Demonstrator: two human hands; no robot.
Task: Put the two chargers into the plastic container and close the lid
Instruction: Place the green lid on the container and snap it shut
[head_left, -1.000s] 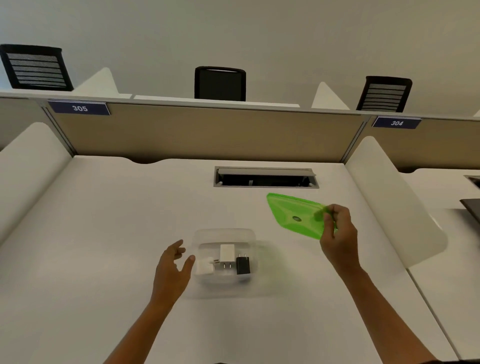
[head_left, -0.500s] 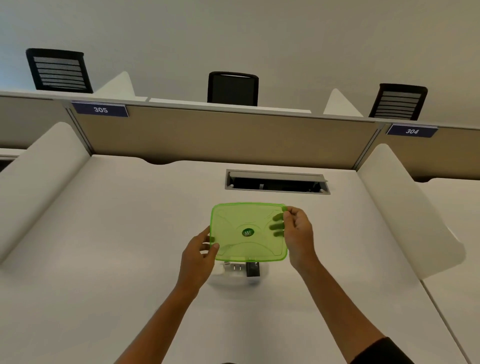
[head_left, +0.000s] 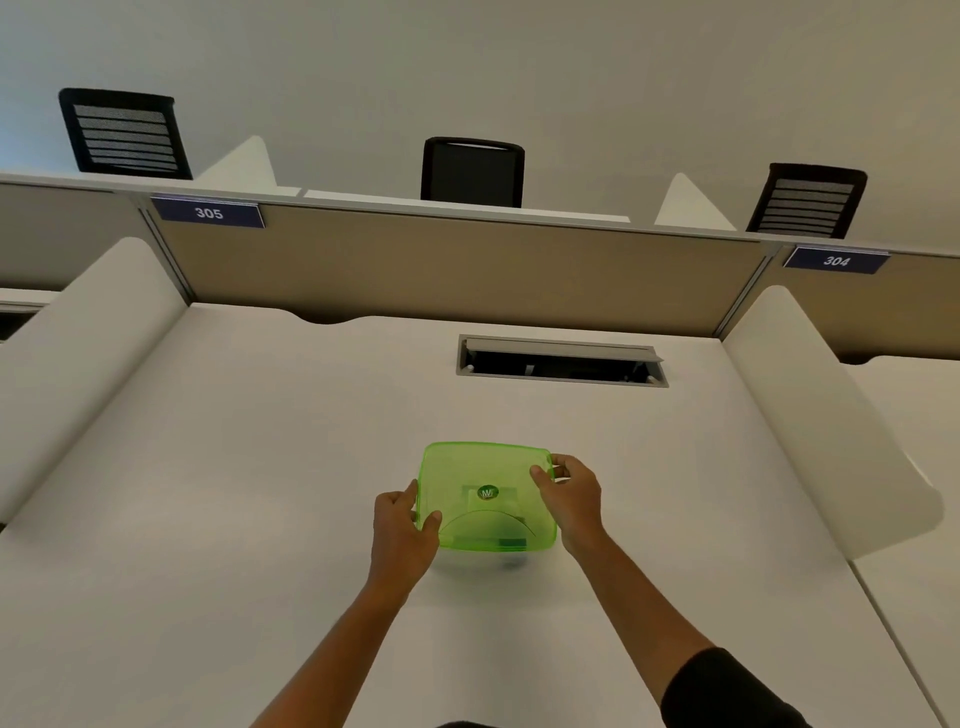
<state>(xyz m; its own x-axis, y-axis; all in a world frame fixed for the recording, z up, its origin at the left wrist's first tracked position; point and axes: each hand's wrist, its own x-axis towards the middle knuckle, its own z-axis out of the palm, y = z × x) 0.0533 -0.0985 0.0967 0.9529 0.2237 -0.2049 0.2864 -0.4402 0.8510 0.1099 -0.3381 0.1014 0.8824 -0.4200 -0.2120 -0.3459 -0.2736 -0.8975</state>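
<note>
A translucent green lid (head_left: 485, 493) lies over the plastic container, covering it from above on the white desk (head_left: 234, 493). My left hand (head_left: 402, 535) grips the lid's left edge. At the lid's right edge, near the far corner, my right hand (head_left: 569, 496) grips it too. The container below is almost wholly hidden by the lid. The chargers inside show only as faint shapes through the green plastic near the lid's round logo.
An open cable slot (head_left: 561, 361) is set in the desk behind the container. White side dividers (head_left: 826, 415) flank the desk and a beige partition (head_left: 467, 265) closes the back. Black chairs (head_left: 470, 169) stand beyond it.
My right hand brought the lid from the right over the container, my left hand took hold of its left edge, and the lid came down flat, hiding the chargers.
</note>
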